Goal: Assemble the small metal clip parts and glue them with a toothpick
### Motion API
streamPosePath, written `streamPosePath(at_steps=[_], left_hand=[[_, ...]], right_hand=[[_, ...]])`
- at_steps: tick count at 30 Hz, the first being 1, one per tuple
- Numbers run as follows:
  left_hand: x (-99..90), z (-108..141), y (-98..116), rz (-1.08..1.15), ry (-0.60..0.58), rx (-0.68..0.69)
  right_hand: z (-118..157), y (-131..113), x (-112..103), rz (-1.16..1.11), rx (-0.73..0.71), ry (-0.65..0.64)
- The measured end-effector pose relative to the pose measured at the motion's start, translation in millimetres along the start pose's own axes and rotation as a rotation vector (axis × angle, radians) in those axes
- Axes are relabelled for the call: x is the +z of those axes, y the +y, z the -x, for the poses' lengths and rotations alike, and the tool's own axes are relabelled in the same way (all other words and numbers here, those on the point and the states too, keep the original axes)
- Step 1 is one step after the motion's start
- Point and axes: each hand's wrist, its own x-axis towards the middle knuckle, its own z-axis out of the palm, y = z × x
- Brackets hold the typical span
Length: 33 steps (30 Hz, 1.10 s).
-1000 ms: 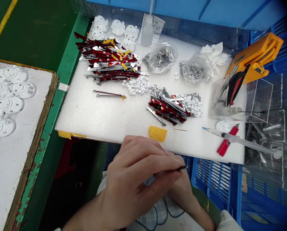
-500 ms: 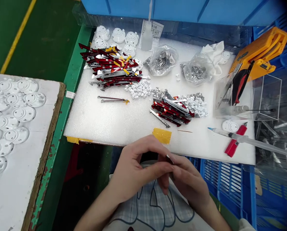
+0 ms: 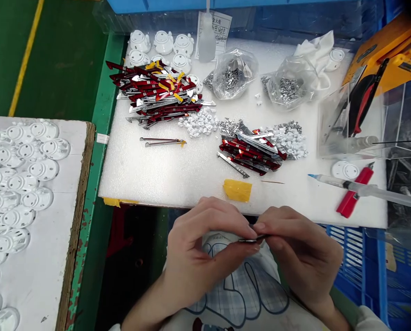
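Note:
Above my lap, in front of the white foam sheet (image 3: 150, 179), both hands pinch one narrow dark strip (image 3: 249, 240) with a shiny edge. My left hand (image 3: 205, 248) grips its left end between thumb and fingertips. My right hand (image 3: 298, 248) closes on the other end, and fingers cover most of the strip. Beyond them on the foam lies a pile of red and silver strips (image 3: 250, 154). A single silver strip (image 3: 232, 164) rests at its near edge. Small white caps (image 3: 290, 142) are heaped beside this pile. A yellow tape piece (image 3: 237, 190) lies closest to my hands.
A larger strip pile (image 3: 160, 94) lies at the back left, near round white parts (image 3: 164, 42). Bags of tiny metal pieces (image 3: 234, 76) stand behind. At right are a syringe (image 3: 360, 187), a red pen (image 3: 355, 193) and pliers (image 3: 367, 99). More white parts (image 3: 20, 177) cover the left board.
My hands have drawn apart and turned, so the held strip now lies level and shows more between them. My right hand has shifted right. The camera view has moved slightly.

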Motion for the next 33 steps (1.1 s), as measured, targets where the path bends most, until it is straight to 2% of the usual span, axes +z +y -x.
streamPosePath(at_steps=[7,15,22,26,28,31,32,33], left_hand=[[0.2,0,-5,0.008,-0.017,0.067],[1.5,-3,-6,0.043,0.01,0.026],[0.5,-3,-26,0.126,0.056,-0.066],[-4.7,0,-37,0.112,0.08,-0.071],[-8.0,2,-40,0.125,0.106,-0.086],[-11.6,5,-45,0.156,0.116,-0.13],[-12.2,6,-47,0.159,0.108,-0.145],[-12.3,7,-49,0.155,0.097,-0.157]], right_hand=[[-1,3,1,-0.04,-0.045,0.002],[-4,3,1,-0.007,-0.049,0.015],[-11,15,7,0.108,-0.031,0.006],[-11,24,8,0.208,-0.09,0.011],[-6,29,4,0.301,-0.12,0.154],[1,40,-8,0.418,-0.138,0.525],[1,43,-12,0.434,-0.13,0.597],[0,45,-16,0.451,-0.103,0.61]])
